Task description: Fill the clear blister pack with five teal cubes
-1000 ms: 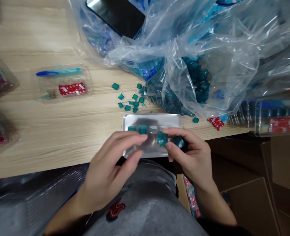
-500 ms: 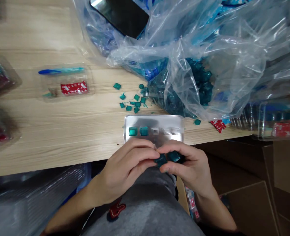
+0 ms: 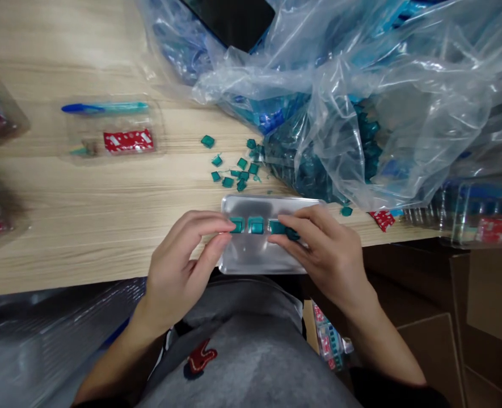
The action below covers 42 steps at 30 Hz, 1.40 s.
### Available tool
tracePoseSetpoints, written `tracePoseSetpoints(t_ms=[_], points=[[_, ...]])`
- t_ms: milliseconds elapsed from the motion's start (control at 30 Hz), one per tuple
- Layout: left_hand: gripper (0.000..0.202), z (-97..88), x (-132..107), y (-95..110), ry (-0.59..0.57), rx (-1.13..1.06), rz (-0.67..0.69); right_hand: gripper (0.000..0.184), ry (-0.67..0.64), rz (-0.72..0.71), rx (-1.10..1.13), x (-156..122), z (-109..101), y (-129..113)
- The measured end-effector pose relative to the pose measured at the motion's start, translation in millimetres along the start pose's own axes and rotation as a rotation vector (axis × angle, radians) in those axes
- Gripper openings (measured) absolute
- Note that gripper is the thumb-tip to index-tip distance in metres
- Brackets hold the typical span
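Though small, cube (image 3: 277, 227) between right fingertips (image 3: 274, 240)

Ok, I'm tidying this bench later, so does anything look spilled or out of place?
Teal pieces lie scattered on the table beside the plastic bag, with one stray piece farther right; they look spilled, outside the tray. A dark phone-like slab on the plastic also seems out of place.

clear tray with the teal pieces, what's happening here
A person works over the clear tray. The right hand has its fingers around the third teal piece in the row, and a darker piece in its grip. The left hand is open, by the first piece. The second piece sits between them. Loose pieces lie beyond the tray.
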<state>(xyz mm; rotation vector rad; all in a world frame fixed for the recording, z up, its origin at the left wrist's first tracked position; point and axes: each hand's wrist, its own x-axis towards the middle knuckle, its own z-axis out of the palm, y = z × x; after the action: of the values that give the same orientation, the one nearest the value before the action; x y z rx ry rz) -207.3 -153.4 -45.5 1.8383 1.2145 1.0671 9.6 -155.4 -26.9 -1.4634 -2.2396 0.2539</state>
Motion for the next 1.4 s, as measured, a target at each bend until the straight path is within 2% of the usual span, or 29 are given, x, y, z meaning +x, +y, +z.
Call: tracePoseSetpoints(t_ms=[67, 167, 233, 333, 400, 533, 667, 733, 800, 900, 1000, 1100, 1200, 1300, 1400], points=[[0.023, 0.2, 1.0, -0.3, -0.006, 0.020, 0.008, 0.023, 0.001, -0.039, -0.096, 1.3, 1.0, -5.7], [0.021, -0.7, 1.9, -0.8, -0.019, 0.048, 0.016, 0.022, -0.044, -0.025, -0.155, 0.9, 0.4, -9.2], [0.021, -2.0, 2.0, -0.2, -0.015, 0.056, 0.023, 0.022, -0.052, 0.022, -0.047, -0.1, -1.8, -8.2], [0.023, -2.0, 3.3, 5.7, 0.001, 0.034, 0.021, 0.030, 0.052, 0.135, 0.245, -2.5, -5.4, -7.0], [0.024, 1.3, 6.4, 13.6, -0.033, 0.013, 0.033, 0.039, 0.115, 0.166, 0.367, -5.1, -6.2, -8.8], [0.022, 16.2, 15.8, 31.6, -0.194, -0.015, 0.109, 0.049, 0.118, 0.075, 0.421, -12.5, -5.4, -14.8], [0.020, 30.0, 19.5, 39.0, -0.212, -0.141, 0.082, 0.055, 0.054, 0.061, 0.489, -19.2, -11.6, -14.5], [0.022, 32.9, 18.8, 39.6, -0.208, -0.200, 0.038, 0.051, 0.039, 0.108, 0.573, -21.6, -17.0, -12.8], [0.027, 33.9, 17.8, 40.7, -0.189, -0.225, 0.015, 0.040, 0.053, 0.193, 0.676, -23.8, -21.2, -12.1], [0.032, 35.0, 17.0, 43.7, -0.156, -0.238, 0.025, 0.024, 0.126, 0.373, 0.834, -26.8, -23.2, -13.3], [0.028, 37.0, 16.9, 45.0, -0.151, -0.237, 0.022, 0.022, 0.205, 0.514, 0.962, -28.9, -21.3, -14.1], [0.018, 39.3, 17.1, 43.0, -0.171, -0.222, 0.040, 0.026, 0.237, 0.469, 1.020, -29.8, -19.1, -12.0], [0.012, 40.8, 17.5, 40.9, -0.182, -0.162, 0.113, 0.028, 0.212, 0.392, 1.032, -31.2, -17.7, -9.7], [0.012, 40.3, 17.8, 40.9, -0.211, -0.088, 0.164, 0.028, 0.196, 0.400, 1.073, -34.3, -17.0, -8.5], [0.017, 36.3, 16.4, 39.1, -0.222, -0.051, 0.162, 0.028, 0.192, 0.380, 0.952, -36.9, -18.0, -3.2]])
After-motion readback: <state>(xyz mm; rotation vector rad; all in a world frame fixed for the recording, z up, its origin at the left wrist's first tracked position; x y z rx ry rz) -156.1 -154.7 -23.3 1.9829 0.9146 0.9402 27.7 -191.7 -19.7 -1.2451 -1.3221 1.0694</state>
